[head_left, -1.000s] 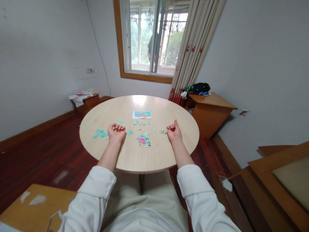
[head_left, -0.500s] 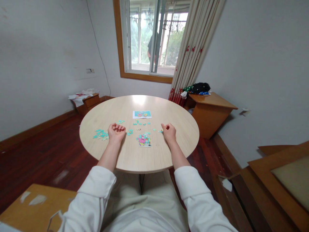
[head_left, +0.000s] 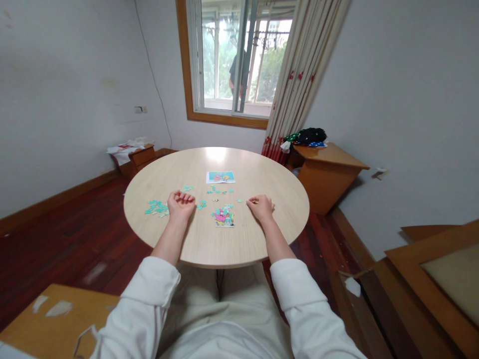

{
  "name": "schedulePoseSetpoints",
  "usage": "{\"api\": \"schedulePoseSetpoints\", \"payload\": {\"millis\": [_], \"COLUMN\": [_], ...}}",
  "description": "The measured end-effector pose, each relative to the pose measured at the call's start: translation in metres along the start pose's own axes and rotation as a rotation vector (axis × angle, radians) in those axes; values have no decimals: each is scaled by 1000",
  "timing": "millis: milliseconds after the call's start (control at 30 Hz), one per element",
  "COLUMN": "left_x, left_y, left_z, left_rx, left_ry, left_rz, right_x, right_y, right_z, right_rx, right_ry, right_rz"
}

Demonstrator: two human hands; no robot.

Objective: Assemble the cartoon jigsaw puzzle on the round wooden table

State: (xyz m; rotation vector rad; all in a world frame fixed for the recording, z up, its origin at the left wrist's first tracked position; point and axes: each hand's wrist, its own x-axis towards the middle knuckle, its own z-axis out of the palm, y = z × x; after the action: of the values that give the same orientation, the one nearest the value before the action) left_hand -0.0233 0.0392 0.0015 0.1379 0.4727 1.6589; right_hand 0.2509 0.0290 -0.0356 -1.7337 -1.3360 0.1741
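On the round table a partly joined jigsaw puzzle (head_left: pixel 223 217) with a pink cartoon figure lies between my hands. My right hand (head_left: pixel 262 206) is to its right, thumb and forefinger pinched on a small puzzle piece at the fingertips, mostly hidden. Just left of those fingertips lies a loose teal piece (head_left: pixel 239 201). My left hand (head_left: pixel 181 205) rests palm turned up, fingers curled in, with nothing visible in it. A heap of teal pieces (head_left: pixel 156 208) lies to its left, and a small cluster (head_left: pixel 202 204) to its right.
Behind the puzzle lies a printed reference picture (head_left: pixel 220 177), with several loose pieces (head_left: pixel 219 191) in front of it. The round table (head_left: pixel 224 249) ends close to my lap. A wooden cabinet (head_left: pixel 329 169) with cloths stands at the right. Through the window a person (head_left: pixel 235 75) shows.
My right hand has shifted slightly, its thumb and forefinger now stretched leftward in a pinch on a piece that lay beside it. My left hand has stayed still.
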Motion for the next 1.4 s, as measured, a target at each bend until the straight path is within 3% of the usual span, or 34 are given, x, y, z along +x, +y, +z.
{"api": "schedulePoseSetpoints", "payload": {"millis": [300,533,1000,1100,1267,1400], "left_x": [-2,-2,-3,-3,-4,-2], "left_y": [0,0,-1,0,0,0], "left_z": [0,1,0,1,1,-1], "left_rx": [-70,-31,-20,-25,-56,-61], "left_ry": [9,-9,-16,-12,-9,-9], "left_rz": [-29,-21,-25,-25,-34,-32], "right_x": [0,3,-3,-3,5,9], "right_y": [-3,4,-9,-11,-11,-10], "right_z": [-3,3,-4,-4,-3,-4], "right_rx": [-75,18,-40,148,672,838], "right_ry": [-104,-37,-133,-137,31,82], "right_rz": [13,4,-33,-54,34,113]}}
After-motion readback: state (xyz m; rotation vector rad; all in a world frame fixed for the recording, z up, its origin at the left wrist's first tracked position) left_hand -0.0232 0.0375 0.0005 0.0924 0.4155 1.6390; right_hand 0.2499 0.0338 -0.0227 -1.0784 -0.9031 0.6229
